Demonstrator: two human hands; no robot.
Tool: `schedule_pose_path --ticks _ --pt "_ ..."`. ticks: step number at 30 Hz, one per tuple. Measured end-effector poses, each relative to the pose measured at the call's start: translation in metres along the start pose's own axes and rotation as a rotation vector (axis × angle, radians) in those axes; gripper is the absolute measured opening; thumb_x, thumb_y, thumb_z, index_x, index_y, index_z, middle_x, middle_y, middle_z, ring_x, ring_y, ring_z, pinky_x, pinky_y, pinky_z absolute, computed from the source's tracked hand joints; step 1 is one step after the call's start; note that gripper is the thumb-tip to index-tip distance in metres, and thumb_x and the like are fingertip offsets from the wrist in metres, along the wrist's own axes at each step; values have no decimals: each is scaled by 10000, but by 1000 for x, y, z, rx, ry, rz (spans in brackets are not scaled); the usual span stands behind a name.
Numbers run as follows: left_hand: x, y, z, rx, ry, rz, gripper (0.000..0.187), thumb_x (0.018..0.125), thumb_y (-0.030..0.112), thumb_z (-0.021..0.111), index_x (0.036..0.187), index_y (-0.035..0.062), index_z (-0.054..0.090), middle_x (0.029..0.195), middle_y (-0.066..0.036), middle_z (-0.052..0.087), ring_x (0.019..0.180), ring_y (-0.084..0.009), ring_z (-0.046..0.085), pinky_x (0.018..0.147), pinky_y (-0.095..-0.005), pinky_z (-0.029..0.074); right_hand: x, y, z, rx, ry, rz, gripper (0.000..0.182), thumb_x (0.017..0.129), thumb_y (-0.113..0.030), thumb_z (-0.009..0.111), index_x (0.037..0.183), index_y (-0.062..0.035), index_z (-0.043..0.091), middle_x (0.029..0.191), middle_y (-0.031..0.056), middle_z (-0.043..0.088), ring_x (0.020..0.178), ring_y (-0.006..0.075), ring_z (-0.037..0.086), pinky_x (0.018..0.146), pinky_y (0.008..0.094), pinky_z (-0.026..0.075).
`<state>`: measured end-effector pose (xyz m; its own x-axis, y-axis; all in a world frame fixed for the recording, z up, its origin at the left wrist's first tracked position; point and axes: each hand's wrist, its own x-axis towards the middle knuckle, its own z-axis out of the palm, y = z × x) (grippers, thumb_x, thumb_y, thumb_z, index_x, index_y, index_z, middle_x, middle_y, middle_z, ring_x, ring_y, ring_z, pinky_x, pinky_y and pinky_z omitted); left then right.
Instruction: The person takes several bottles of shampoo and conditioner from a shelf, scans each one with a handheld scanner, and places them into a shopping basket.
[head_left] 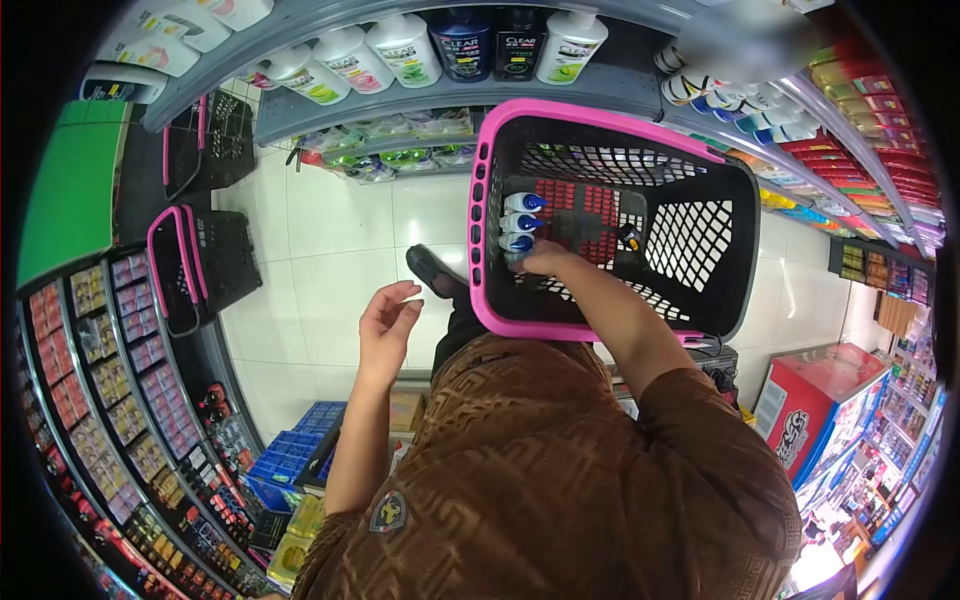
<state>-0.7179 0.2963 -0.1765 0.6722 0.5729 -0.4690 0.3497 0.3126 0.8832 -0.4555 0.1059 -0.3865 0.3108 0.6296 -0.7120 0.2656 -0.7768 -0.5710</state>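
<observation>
A black shopping basket [735,270] with a pink rim is in front of me, and my right hand [541,259] reaches down into it. Several white bottles with blue pump-like caps stand in a row along its left inner wall, among them an upper bottle [522,203] and a middle bottle [520,224]. My right hand is closed round the nearest blue-capped bottle [516,243]; its fingers are partly hidden. A small dark item with a yellow part [628,238] lies deeper in the basket. My left hand [388,322] hangs left of the basket, fingers loosely apart, holding nothing.
A shelf [420,98] with shampoo bottles [403,52] runs beyond the basket. Two more pink-rimmed baskets [228,262] stand on the floor at left. Product racks [110,370] line the left, a blue crate [300,445] sits low, and a red cooler [815,400] is at right.
</observation>
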Motion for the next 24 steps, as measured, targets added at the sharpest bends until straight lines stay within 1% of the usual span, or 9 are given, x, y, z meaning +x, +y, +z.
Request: schedule_pose_path --ticks 3,7,9,14,16,20,22,23,24 --pt "-1 1 -6 9 7 -26 304 984 29 641 1286 16 612 1235 -95 686 1072 -166 651 931 -305 518 -9 -32 -13 180 67 288 777 749 -565 815 1255 8 677 1227 248 700 1179 363 664 1023 405 513" --pt "-2 -4 -17 31 2 -46 303 984 9 635 1285 8 608 1232 -100 685 1079 -163 647 956 -310 516 31 3 13 189 24 325 831 731 -580 824 1261 40 664 1233 260 695 1185 368 661 1040 405 504" --pt "-2 -2 -20 62 14 -49 298 984 -4 630 1281 3 607 1229 -96 684 1082 -162 643 985 -315 512 50 28 31 305 -30 355 843 726 -413 890 1396 -31 552 1162 213 703 951 333 730 709 457 608" --pt "3 -4 -28 82 9 -24 288 984 3 635 1271 1 610 1218 -82 684 1053 -139 638 959 -298 509 45 13 44 40 196 467 1015 648 -353 938 1380 125 422 1125 272 680 977 339 721 639 419 626" --pt "7 -4 -29 94 5 -8 286 982 18 648 1265 -1 614 1210 -75 685 1023 -122 636 917 -279 510 49 15 41 156 39 562 1393 655 -400 927 1549 175 26 1141 293 692 895 339 753 637 417 631" --pt "9 1 -29 130 -4 -11 300 984 9 640 1282 -1 601 1223 -77 677 1035 -126 633 928 -280 508 31 -6 6 245 -77 549 1371 633 -317 942 1536 171 33 1160 303 675 834 329 756 576 427 630" --pt "8 2 -29 152 -1 -18 308 988 5 633 1293 1 593 1239 -80 672 1051 -131 630 949 -283 503 29 -3 2 421 -185 547 1125 629 -248 930 1450 179 288 1095 281 696 738 318 747 533 430 628" --pt "8 1 -29 149 1 -25 314 988 6 633 1299 2 590 1240 -81 671 1045 -130 630 944 -282 503 35 6 11 421 -188 548 1125 629 -248 930 1450 179 288 1095 281 696 738 318 747 533 430 628" --pt "9 -1 -29 148 0 -32 320 988 8 634 1304 3 587 1242 -81 670 1039 -129 630 939 -280 503 40 13 22 378 -80 543 848 639 -276 913 1235 139 475 994 234 713 687 305 746 501 412 596"
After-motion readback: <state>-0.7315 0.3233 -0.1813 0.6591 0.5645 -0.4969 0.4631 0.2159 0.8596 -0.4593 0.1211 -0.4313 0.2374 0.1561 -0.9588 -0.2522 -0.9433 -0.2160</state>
